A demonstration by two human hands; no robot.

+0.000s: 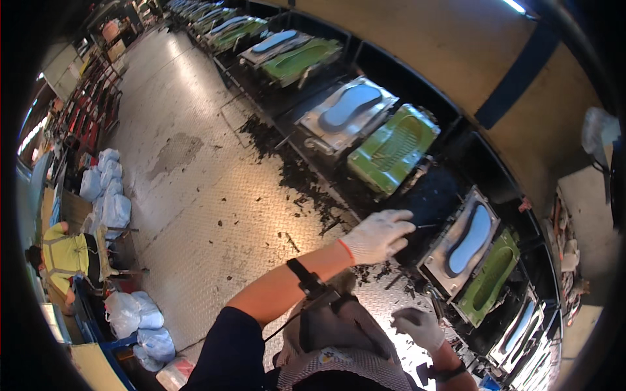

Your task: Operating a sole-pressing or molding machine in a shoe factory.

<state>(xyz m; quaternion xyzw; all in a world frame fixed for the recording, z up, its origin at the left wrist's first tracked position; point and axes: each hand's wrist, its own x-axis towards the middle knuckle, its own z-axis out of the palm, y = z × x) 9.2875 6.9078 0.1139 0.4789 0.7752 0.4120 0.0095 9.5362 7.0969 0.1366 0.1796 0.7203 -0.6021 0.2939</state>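
My left hand [381, 236], in a white knit glove with an orange cuff, reaches out beside the dark gap between two shoe-sole moulds. Its fingers are bent together, and a thin rod-like tool [427, 226] sticks out at the fingertips. My right hand [420, 328], also gloved, hangs lower, left of the nearest moulds. Its greyish fingers are spread loosely, with nothing visible in them. The closest mould has a metal half [435, 268] with a blue sole shape [471, 238] and a green hollow half [486, 283]. Farther along lie another blue sole shape [350, 106] and green half [396, 148].
More moulds [303, 58] line the dark bench into the distance. Black scraps [300, 179] litter the metal plate floor [195, 215] along it. At left, a person in a yellow vest [65, 254] is near white bags [134, 313] and red racks [88, 107].
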